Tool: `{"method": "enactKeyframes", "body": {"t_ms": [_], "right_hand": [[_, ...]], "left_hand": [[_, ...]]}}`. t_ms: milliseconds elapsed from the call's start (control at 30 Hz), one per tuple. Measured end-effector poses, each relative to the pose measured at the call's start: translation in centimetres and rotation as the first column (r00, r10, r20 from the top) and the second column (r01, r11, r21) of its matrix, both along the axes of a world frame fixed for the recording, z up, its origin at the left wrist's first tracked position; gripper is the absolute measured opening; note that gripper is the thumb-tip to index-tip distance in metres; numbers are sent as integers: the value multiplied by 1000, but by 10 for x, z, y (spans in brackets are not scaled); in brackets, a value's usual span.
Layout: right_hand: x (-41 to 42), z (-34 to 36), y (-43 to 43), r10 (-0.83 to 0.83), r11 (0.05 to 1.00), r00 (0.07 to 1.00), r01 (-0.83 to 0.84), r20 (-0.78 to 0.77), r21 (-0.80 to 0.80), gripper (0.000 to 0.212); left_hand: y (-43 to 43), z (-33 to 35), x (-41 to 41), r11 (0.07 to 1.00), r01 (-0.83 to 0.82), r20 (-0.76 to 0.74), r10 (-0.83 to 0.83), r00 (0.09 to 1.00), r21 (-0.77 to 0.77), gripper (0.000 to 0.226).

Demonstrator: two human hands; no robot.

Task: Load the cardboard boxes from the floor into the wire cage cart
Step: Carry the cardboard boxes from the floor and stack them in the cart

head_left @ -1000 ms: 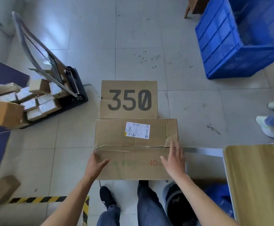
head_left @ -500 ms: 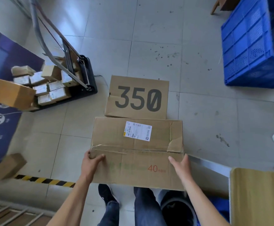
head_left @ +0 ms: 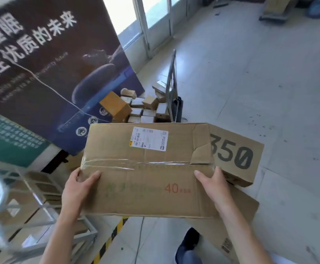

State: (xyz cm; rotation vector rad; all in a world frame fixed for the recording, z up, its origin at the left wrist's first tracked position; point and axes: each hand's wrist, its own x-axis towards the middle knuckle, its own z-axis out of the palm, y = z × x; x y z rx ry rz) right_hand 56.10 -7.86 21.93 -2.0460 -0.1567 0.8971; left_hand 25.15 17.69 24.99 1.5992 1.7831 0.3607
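1. Step in hand, as I read it: swing the taped cardboard box (head_left: 147, 168) left to the wire cage cart (head_left: 40, 216) and set it inside.
2. Box position: held off the floor in front of the person, long side across the body, shipping label (head_left: 148, 138) facing up. The cart sits low left, near the box's left end. It is blurred, but brown boxes show through its bars.
3. Doing it well:
   - Hold the box level and clear the cart's top rail before lowering.
   - Set it flat on the load, not dropped.
   - The top flap at the right end is torn and creased by the seam, so carry from underneath, never by the flap.
4. Footing: the "350" box (head_left: 235, 155) and a flat carton (head_left: 239, 212) lie on the floor by the right end. A yellow-black floor stripe (head_left: 107, 241) runs beside the cart.
5. Left hand (head_left: 75, 191): grip closed on the box's left end, thumb on the top face, fingers round the edge.
6. Right hand (head_left: 212, 182): grip closed on the right end, thumb on top beside the torn flap, fingers wrapped down the side.
7. How far the fingers reach beneath: cannot tell.
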Motion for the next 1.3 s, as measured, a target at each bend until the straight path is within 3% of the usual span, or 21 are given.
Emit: {"method": "enactKeyframes", "body": {"t_ms": [133, 300, 500, 700, 1067, 1300], "right_hand": [[-64, 68, 67, 196, 979, 979, -199, 64, 52, 69], [-173, 117, 126, 374, 912, 919, -389, 125, 130, 50], [-316, 134, 188, 589, 790, 799, -600, 120, 124, 40], [-450, 139, 248, 743, 642, 648, -761, 169, 96, 45], [-697, 131, 388, 904, 346, 369, -928, 218, 137, 54], [-827, 120, 443, 955, 242, 261, -960, 140, 138, 48]], "left_hand": [[1, 62, -116, 984, -156, 51, 152, 987, 89, 96], [-24, 103, -268, 910, -377, 214, 340, 916, 170, 105], [-62, 113, -424, 804, -571, 328, 501, 801, 165, 97], [-98, 118, -547, 690, -702, 264, 654, 709, 176, 119], [-73, 119, -751, 401, -881, 233, 858, 457, 251, 94], [-57, 126, -850, 297, -918, 158, 925, 345, 262, 87]]}}
